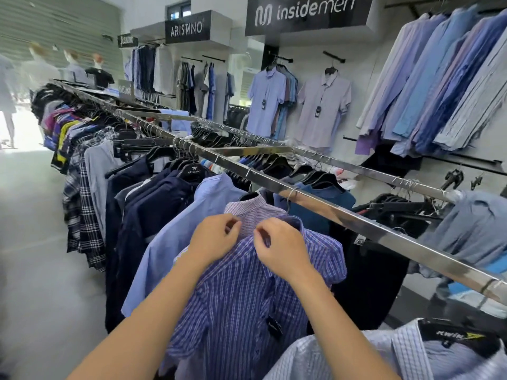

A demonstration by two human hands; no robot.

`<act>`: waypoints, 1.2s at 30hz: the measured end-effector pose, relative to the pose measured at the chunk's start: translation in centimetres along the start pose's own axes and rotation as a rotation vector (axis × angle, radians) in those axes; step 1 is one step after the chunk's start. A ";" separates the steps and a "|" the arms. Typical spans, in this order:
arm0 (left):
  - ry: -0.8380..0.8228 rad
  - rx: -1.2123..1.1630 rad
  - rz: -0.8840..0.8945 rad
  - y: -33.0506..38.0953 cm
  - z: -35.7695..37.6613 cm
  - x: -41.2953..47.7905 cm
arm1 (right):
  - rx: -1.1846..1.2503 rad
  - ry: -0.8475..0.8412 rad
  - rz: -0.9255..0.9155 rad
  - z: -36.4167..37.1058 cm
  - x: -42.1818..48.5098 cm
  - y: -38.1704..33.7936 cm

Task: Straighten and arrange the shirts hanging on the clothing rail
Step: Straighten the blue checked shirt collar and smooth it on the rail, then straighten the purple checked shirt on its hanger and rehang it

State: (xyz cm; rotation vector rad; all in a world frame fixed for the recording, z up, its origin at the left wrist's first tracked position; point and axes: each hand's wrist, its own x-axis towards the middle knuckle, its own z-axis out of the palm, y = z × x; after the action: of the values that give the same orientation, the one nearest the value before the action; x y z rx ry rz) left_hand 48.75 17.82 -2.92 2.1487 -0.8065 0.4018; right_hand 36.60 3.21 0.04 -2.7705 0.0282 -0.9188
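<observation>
A blue and purple checked short-sleeved shirt hangs in front of me on the long chrome clothing rail. My left hand pinches the left side of its collar. My right hand pinches the right side of the collar at the neck. Both hands sit close together, fingers curled on the fabric. Behind this shirt hangs a pink checked shirt, then a light blue shirt and several navy shirts. A black price tag dangles from the checked shirt's front.
A pale checked shirt on a black hanger hangs nearest me at lower right. A second rail with dark garments runs behind. Wall displays of blue shirts fill the right. An open grey floor aisle lies left.
</observation>
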 end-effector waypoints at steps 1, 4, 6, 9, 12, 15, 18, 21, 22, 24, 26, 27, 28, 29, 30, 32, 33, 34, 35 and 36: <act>0.007 0.003 -0.005 -0.6 -0.3 0.2 | -0.017 -0.025 -0.063 0.1 0.7 -0.4; 0.036 0.033 0.004 -1.8 -0.9 0.9 | -0.144 -0.137 -0.159 0.8 2.9 -1.3; 0.053 0.057 0.006 -2.8 -1.0 1.7 | -0.294 -0.234 -0.111 1.2 3.9 -1.6; -0.096 0.078 0.011 -4.9 -1.1 3.1 | -0.476 -0.355 0.056 1.2 4.3 -2.0; -0.311 0.104 0.030 -6.3 -1.5 4.4 | -0.551 -0.361 0.140 1.2 4.1 -2.1; -0.386 0.050 0.073 -7.3 -1.8 5.6 | -0.598 -0.334 0.240 1.3 3.8 -2.1; -0.445 0.013 0.115 -8.2 -2.2 6.9 | -0.677 -0.287 0.388 0.9 3.2 -1.8; -0.503 -0.030 0.155 -8.5 -2.4 7.4 | -0.744 -0.275 0.541 0.4 2.2 -1.6; -0.523 -0.057 0.162 -8.6 -2.5 7.5 | -0.754 -0.277 0.593 0.2 1.9 -1.7; -0.569 -0.134 0.163 -8.7 -2.7 7.7 | -0.761 -0.276 0.681 -0.3 1.6 -2.0; -0.604 -0.181 0.187 -8.7 -2.9 7.9 | -0.760 -0.281 0.759 -0.9 1.3 -2.2; -0.621 -0.199 0.199 -8.7 -3.0 8.0 | -0.759 -0.290 0.801 -1.2 1.1 -2.3; -0.636 -0.222 0.206 -8.6 -3.1 8.1 | -0.753 -0.299 0.844 -1.5 0.9 -2.4; -0.649 -0.247 0.209 -8.5 -3.1 8.1 | -0.741 -0.303 0.887 -1.7 0.7 -2.6; -0.657 -0.267 0.214 -8.5 -3.0 8.1 | -0.722 -0.307 0.931 -1.8 0.7 -2.9; -0.654 -0.293 0.221 -8.4 -2.8 8.0 | -0.703 -0.319 0.994 -1.5 0.7 -3.9; -0.649 -0.309 0.218 -8.3 -2.6 7.9 | -0.709 -0.319 1.005 -1.2 0.6 -4.5; -0.647 -0.328 0.210 -8.2 -2.4 7.7 | -0.724 -0.319 1.009 -0.7 0.5 -5.1; -0.652 -0.351 0.196 -8.1 -2.2 7.6 | -0.740 -0.320 1.004 -0.2 0.3 -5.6; -0.663 -0.380 0.179 -8.0 -1.8 7.3 | -0.745 -0.323 0.984 0.3 0.1 -6.2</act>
State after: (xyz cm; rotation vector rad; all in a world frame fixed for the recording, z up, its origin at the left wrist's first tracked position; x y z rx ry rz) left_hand 59.48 20.06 -2.46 1.8507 -1.3243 -0.3830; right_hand 36.57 9.31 1.18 -2.8056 1.7825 -0.1834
